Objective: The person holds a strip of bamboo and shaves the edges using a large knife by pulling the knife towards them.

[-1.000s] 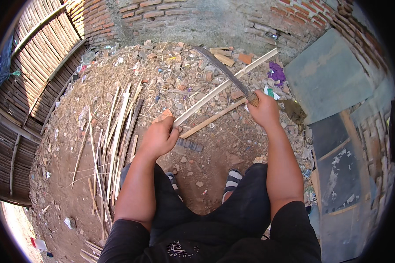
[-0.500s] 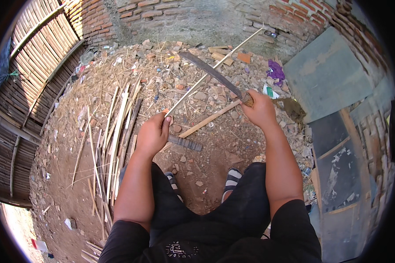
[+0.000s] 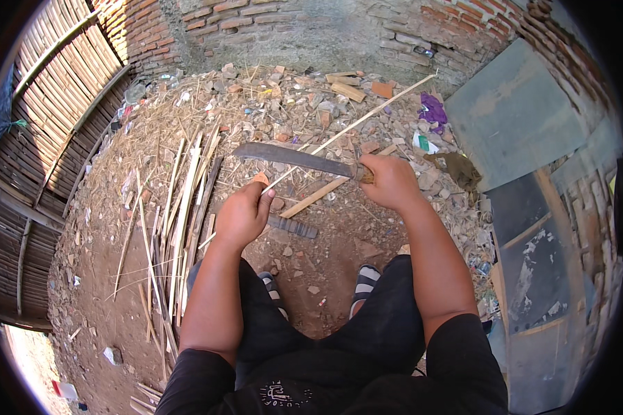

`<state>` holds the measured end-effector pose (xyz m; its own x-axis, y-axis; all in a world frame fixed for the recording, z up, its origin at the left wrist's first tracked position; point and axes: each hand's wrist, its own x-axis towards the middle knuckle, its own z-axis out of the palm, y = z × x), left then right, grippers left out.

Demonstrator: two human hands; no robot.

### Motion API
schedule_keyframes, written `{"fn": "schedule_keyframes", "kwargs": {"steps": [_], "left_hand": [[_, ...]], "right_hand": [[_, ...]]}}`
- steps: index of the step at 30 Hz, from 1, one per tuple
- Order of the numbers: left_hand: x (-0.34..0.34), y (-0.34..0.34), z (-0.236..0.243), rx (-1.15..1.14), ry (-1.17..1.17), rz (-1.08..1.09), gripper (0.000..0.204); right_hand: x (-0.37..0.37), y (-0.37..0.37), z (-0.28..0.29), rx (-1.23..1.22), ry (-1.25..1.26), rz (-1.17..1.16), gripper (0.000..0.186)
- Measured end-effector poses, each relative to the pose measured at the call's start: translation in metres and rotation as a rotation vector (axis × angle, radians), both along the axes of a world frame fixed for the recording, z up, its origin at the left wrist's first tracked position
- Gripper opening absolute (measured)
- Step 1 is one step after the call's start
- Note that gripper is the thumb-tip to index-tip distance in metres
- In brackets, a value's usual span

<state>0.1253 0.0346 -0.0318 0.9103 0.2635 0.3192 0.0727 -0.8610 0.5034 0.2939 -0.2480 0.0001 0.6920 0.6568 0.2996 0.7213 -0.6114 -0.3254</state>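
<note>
My left hand (image 3: pixel 246 214) is closed round a long, pale split strip (image 3: pixel 367 115) that slants up to the right toward the brick wall. In my right hand (image 3: pixel 387 181) is the wooden handle of a machete (image 3: pixel 270 154); its dark blade lies crosswise over the strip, tip to the left. I cannot tell whether blade and strip touch. A loose wooden slat (image 3: pixel 311 201) and a dark grey ridged object (image 3: pixel 294 226) are on the dirt below. My sandalled feet (image 3: pixel 364 283) are apart beneath my hands.
Long thin wooden strips (image 3: pixel 187 207) are piled at left, beside a bamboo screen (image 3: pixel 55 90). Rubble and a purple cloth (image 3: pixel 432 112) lie before the brick wall (image 3: pixel 291 31). A grey-green board (image 3: pixel 516 117) and dark panels (image 3: pixel 536 277) lean at right.
The machete has swung down and left from a steep slant to nearly level, as my right hand came down and left. My left hand moved slightly left, and the strip's angle shifted.
</note>
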Motion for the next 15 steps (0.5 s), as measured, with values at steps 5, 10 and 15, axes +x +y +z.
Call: {"fn": "schedule_keyframes", "kwargs": {"steps": [5, 10, 15], "left_hand": [[-0.001, 0.001, 0.01, -0.033, 0.063, 0.013, 0.037], [0.001, -0.003, 0.003, -0.018, 0.031, -0.02, 0.04], [-0.001, -0.011, 0.01, -0.058, 0.184, -0.047, 0.045]], "right_hand": [[0.028, -0.029, 0.003, 0.198, 0.073, -0.325, 0.037], [0.011, -0.01, 0.001, 0.165, 0.111, -0.168, 0.034], [-0.018, 0.017, -0.002, -0.083, -0.003, 0.111, 0.032]]}}
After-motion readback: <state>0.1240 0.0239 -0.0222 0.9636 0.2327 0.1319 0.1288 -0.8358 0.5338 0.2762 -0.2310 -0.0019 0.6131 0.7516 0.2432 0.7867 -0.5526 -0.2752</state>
